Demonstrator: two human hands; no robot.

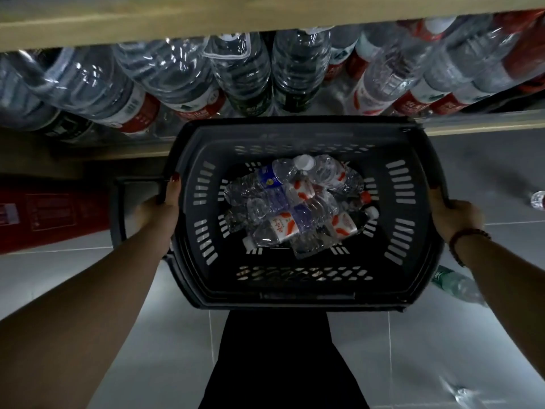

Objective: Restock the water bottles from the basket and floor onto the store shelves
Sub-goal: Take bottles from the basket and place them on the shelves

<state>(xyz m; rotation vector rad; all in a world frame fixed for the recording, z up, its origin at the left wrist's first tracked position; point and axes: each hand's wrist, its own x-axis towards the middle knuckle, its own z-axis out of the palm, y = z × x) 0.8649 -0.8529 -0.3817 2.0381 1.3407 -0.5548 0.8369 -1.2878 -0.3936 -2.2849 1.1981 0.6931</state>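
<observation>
Barely begun: small water bottles (295,208), crinkly clear plastic with red-and-white labels, lie heaped in the black slotted basket (306,296). The left hand (160,211) and right hand (454,214) grip its side rims, fingers (174,184) curled over. Loose bottles (455,286) wait on the glossy tiled floor (147,335); the shelf (486,126) beyond holds big ribbed bottles.

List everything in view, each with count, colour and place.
dark grey slotted plastic basket: one, held between both hands, below the shelves
small clear water bottles: a pile, count unclear, red-white and blue labels, inside basket
large clear water bottles: many, on shelf
pale wooden shelves: top
loose clear bottles: at least two, on grey tiled floor, right
red box: one, left
left hand: grips basket's left rim
right hand: grips right rim
</observation>
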